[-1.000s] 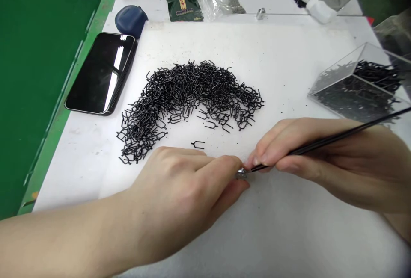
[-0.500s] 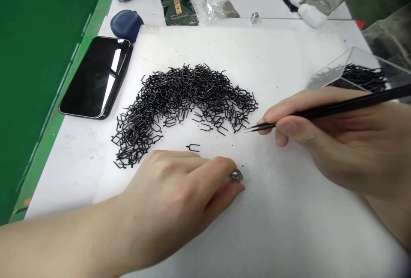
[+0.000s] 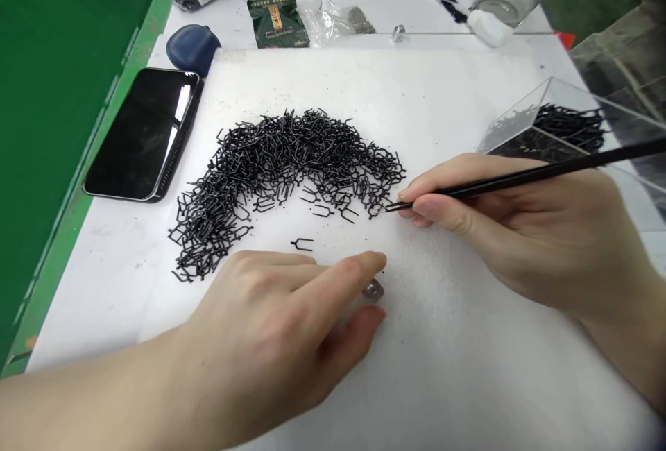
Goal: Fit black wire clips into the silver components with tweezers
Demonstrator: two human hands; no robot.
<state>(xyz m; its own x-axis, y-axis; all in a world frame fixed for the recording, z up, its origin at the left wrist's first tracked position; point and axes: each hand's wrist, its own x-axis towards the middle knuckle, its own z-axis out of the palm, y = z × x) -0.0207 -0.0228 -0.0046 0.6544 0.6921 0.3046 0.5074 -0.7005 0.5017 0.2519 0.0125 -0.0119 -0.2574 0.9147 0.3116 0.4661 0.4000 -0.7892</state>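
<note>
My right hand (image 3: 499, 229) pinches a pair of black tweezers (image 3: 520, 177). Their fine tips are slightly apart, at the right end of a curved heap of small black forked pieces (image 3: 296, 146). Whether the tips touch a piece, I cannot tell. My left hand (image 3: 291, 326) rests below the heap with its index finger and thumb apart. Between these two lies a small shiny metal block (image 3: 373, 290) with a hole, partly covered by the hand. One forked piece (image 3: 302, 244) sits alone just above the left knuckles.
A phone (image 3: 143, 133) and a dark blue rounded case (image 3: 192, 48) lie at left. At right stands a clear box (image 3: 538, 100) holding black pieces. Along the back are a green packet (image 3: 278, 21), a plastic bag (image 3: 330, 24), another metal block (image 3: 398, 33) and a clear jar (image 3: 502, 7).
My left index finger has lifted and spread from the thumb, away from the metal block. The tweezer tips have come closer to the heap's right end. The whole view has shifted slightly.
</note>
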